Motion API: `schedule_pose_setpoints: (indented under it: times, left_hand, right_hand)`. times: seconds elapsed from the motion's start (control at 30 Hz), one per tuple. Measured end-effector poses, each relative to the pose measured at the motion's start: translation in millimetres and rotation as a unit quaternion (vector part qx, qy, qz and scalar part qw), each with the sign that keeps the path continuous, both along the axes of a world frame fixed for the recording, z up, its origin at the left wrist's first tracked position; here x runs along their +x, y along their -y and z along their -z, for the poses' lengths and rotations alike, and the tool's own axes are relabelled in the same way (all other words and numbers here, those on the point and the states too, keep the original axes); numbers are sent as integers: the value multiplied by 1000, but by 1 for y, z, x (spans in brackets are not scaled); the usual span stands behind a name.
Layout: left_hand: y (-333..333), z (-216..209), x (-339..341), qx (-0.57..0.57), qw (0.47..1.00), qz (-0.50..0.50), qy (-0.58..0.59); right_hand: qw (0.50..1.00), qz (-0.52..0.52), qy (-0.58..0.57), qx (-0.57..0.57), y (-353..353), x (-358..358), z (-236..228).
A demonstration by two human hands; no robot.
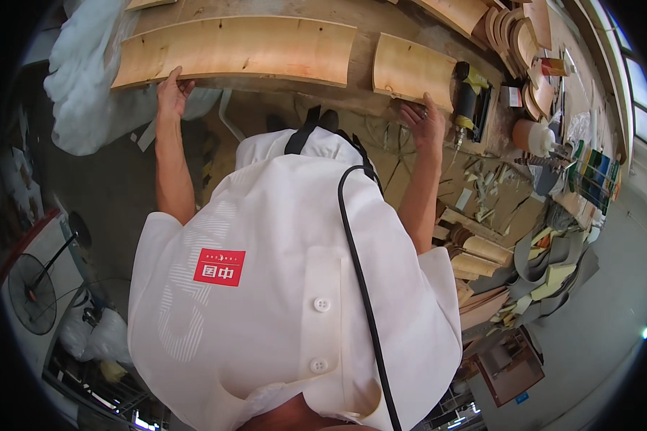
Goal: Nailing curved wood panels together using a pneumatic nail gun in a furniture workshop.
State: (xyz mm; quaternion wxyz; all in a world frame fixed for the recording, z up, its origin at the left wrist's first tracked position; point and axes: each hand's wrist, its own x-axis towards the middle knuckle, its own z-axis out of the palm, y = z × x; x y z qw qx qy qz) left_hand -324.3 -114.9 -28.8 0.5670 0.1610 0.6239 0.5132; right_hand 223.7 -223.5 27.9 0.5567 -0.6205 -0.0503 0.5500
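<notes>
A long curved wooden panel (237, 49) lies across the workbench in front of me, bowed along its length. My left hand (172, 93) pinches its near edge close to the left end, thumb on top and fingers lower down. To its right, across a narrow gap, sits a shorter curved wooden panel (412, 66). The near edge of that one is in my right hand (425, 123), toward its right corner, with the fingers partly hidden below. Just right of the short panel, a yellow-and-black power tool (467, 98) rests at the bench edge.
Curved wooden pieces (514, 36) are stacked at the far right of the workbench (338, 90). A bottle (533, 136) stands nearer. White fluffy padding (86, 86) hangs at the left. Wood scraps (482, 190) litter the floor at right; a fan (32, 293) stands lower left.
</notes>
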Motion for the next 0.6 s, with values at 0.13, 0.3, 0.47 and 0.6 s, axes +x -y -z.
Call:
schedule_pose_setpoints:
  times: [0.13, 0.3, 0.47, 0.6]
  left_hand:
    - [-2, -9, 3, -2, 1000, 10, -14]
    - [10, -31, 24, -115, 990, 23, -81]
    - [25, -26, 84, 139, 947, -37, -288]
    - [-9, -69, 180, 305, 807, 185, -471]
  right_hand:
    - [999, 37, 3, 27, -13, -17, 13]
    - [995, 68, 36, 69, -13, -39, 25]
    - [996, 62, 8, 68, -8, -85, 23]
    - [995, 66, -4, 72, -6, -85, 17]
